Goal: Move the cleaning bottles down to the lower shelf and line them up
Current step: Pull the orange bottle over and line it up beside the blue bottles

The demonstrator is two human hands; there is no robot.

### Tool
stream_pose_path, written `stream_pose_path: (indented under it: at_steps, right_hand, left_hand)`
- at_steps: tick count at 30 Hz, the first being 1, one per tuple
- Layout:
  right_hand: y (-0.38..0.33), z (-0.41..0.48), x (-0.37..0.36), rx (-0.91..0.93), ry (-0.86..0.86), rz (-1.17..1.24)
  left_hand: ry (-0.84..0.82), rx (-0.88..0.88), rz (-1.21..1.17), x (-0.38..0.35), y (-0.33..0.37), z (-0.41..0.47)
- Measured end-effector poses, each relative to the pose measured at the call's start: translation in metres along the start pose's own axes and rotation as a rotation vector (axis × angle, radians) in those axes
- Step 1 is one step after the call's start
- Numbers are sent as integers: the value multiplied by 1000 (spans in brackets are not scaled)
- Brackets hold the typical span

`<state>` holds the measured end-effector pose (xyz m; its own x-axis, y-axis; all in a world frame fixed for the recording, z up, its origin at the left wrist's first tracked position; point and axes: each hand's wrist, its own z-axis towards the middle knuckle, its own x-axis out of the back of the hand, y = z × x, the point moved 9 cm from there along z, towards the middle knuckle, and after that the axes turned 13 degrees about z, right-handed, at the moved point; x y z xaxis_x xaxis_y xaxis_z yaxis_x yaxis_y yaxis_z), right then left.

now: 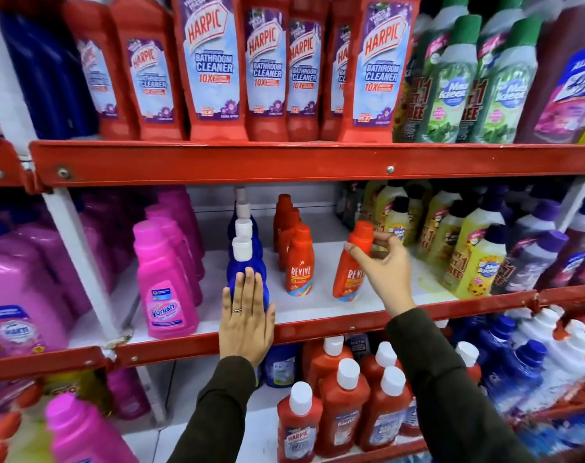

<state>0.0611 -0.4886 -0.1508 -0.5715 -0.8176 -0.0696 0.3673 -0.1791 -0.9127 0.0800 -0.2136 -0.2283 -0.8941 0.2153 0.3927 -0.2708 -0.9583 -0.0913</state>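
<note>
Squaring up the middle shelf

My right hand (386, 265) pinches the orange Revive bottle (351, 265) (at two o'clock) to place it; my left hand (247, 315), spread flat, steadies the blue bottle (246, 272).

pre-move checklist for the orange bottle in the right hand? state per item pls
1. Right hand grip on the lone Revive bottle: fingers pinch it at the neck, under the cap. ok.
2. Bottle upright: it leans left. not ok.
3. Bottle base on the middle shelf: base seems to be down, full contact unclear. cannot tell.
4. Left hand steadying the front blue bottle: flat against its face, not wrapped. ok.
5. In line with the Revive row: it stands apart, to the right. not ok.
6. Free slot on the lower shelf: white-capped bottles crowd the front. cannot tell.
</note>
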Motion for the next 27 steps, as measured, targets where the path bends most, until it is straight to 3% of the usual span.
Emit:
stream_pose_path:
  at_steps: [8, 17, 24, 27]
  right_hand:
    - [-6, -42, -60, 33, -120, -65]
    - [1, -54, -72, 25, -144, -149]
    - [7, -59, -72, -2, -161, -97]
    - [22, -66, -69, -120, -182, 67]
  left_hand:
    - [3, 6, 8, 3, 0, 0]
    - [5, 5, 12, 5, 1, 1]
    - [-65, -38, 7, 0, 2, 1]
    - [-107, -50, -25, 3, 2, -1]
